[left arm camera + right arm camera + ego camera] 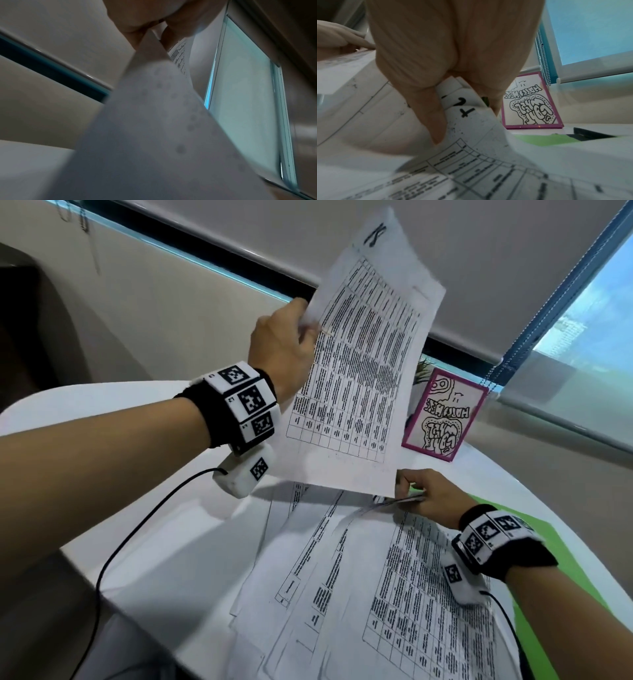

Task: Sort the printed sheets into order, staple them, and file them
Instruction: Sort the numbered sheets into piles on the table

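My left hand (291,337) pinches the left edge of one printed sheet (363,364) and holds it up over the table; a handwritten mark sits at its top. In the left wrist view the fingers (173,31) clamp that sheet (154,121) from both sides. Several other printed sheets (359,577) lie fanned on the white table (164,529). My right hand (424,494) grips the far corners of some of them. In the right wrist view its thumb (429,115) presses on lifted corners (462,106) carrying handwritten numbers.
A pink-framed card with black doodle lettering (445,416) leans at the back of the table, also in the right wrist view as the card (530,102). A green folder (555,563) lies under the sheets on the right. A dark flat object (590,133) rests behind it. Window blinds hang behind.
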A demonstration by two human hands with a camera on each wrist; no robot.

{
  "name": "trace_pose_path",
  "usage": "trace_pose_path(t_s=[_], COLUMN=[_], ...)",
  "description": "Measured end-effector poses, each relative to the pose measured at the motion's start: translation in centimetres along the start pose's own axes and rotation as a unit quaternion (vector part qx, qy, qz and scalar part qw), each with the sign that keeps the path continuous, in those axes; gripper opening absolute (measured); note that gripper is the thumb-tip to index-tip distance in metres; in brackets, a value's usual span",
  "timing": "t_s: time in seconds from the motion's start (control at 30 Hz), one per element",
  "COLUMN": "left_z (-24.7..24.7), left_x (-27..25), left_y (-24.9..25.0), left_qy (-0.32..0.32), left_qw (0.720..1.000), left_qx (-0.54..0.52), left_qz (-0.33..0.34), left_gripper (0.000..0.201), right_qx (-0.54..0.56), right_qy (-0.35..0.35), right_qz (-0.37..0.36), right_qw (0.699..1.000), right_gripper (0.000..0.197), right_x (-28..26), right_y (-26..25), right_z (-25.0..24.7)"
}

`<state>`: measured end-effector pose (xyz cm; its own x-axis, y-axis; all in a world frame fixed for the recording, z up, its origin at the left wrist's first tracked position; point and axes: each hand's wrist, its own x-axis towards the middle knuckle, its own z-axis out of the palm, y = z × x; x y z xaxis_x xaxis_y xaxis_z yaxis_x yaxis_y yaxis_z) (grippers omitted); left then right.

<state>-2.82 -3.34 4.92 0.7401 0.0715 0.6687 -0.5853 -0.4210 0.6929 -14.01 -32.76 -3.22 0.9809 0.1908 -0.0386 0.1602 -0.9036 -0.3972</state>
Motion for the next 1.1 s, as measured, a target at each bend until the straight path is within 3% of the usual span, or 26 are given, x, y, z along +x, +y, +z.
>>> trace_pose_path(t_s=[0.07, 0.17, 0.23, 0.4, 0.63, 0.8, 0.97, 1.1], left_z=[0.1, -0.1, -0.3, -0.9, -1.2, -1.1, -1.2, -1.3], left_x=[0.0, 0.2, 0.5, 0.5, 0.3, 0.3, 0.1, 0.1], left_y=[-0.6, -1.3, -1.8, -3.2, -2.8, -2.5, -2.1, -1.9], left_qy=[-0.006, -0.014, -0.021, -0.042, -0.040, -0.048, -0.057, -0.060], left_qw=[1.000, 0.999, 0.998, 0.992, 0.993, 0.994, 0.993, 0.994], left_qx=[0.021, 0.047, 0.060, 0.108, 0.100, 0.081, 0.087, 0.078], left_qz=[-0.007, -0.019, -0.030, -0.044, -0.053, -0.051, -0.056, -0.048], left_gripper=[0.013, 0.015, 0.015, 0.015, 0.013, 0.012, 0.024, 0.025], right_qx=[0.001, -0.007, -0.016, -0.021, -0.029, -0.010, -0.048, -0.006], right_qy=[-0.026, -0.056, -0.069, -0.055, -0.017, -0.058, -0.078, -0.083], right_qz=[0.008, 0.017, 0.016, 0.009, -0.041, 0.019, 0.074, 0.083], right_qw=[1.000, 0.998, 0.997, 0.998, 0.999, 0.998, 0.993, 0.993], right_gripper=[0.028, 0.054, 0.060, 0.058, 0.058, 0.044, 0.054, 0.042], right_x=[0.6, 1.3, 1.5, 1.7, 1.1, 1.5, 1.8, 1.7], right_y=[0.2, 0.1, 0.1, -0.1, -0.3, 0.2, -0.1, -0.4], right_z=[0.1, -0.1, 0.0, 0.2, 0.6, 0.6, 0.2, 0.1])
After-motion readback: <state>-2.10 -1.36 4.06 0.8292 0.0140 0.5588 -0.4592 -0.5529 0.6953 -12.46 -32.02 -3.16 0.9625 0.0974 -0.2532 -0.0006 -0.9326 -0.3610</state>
